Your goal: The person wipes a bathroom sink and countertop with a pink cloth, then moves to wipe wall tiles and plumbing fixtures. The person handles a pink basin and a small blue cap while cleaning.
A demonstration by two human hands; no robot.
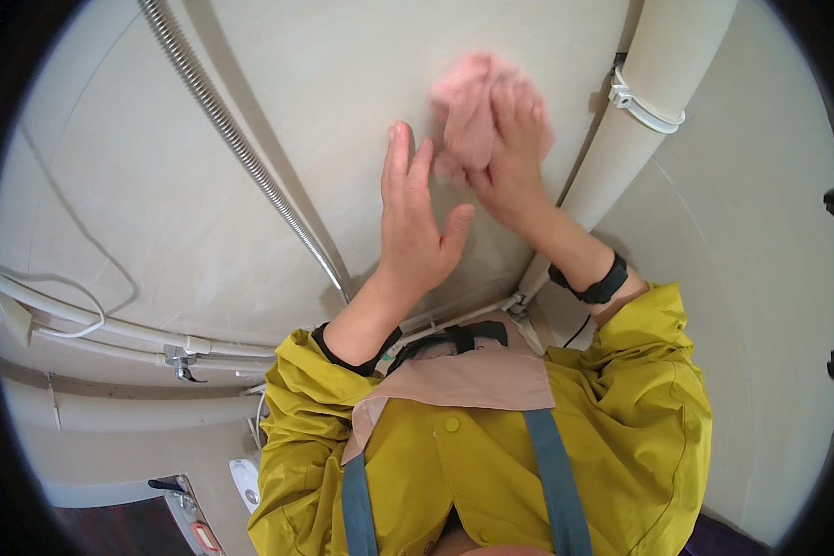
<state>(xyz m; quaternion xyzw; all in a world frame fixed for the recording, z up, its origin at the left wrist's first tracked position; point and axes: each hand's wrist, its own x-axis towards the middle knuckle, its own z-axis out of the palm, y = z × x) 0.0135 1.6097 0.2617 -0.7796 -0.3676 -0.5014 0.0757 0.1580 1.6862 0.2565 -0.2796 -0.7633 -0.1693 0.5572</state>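
Observation:
A crumpled pink cloth (467,111) lies against the pale tiled wall (320,90), with my right hand (518,149) pressed over it and gripping it. The cloth and the fingertips are slightly blurred. To its left, my left hand (420,215) is raised with fingers spread and nothing in it. Whether its fingertips touch the wall I cannot tell. Both forearms wear black bands, and the yellow sleeves are pushed up above them.
A ribbed metal shower hose (229,132) runs down the wall on the left. On the right stands a thick white pipe (618,167) with a clamp (643,104). Thinner white pipes and a metal valve (181,363) run low at left. A loose white cable (87,306) hangs there.

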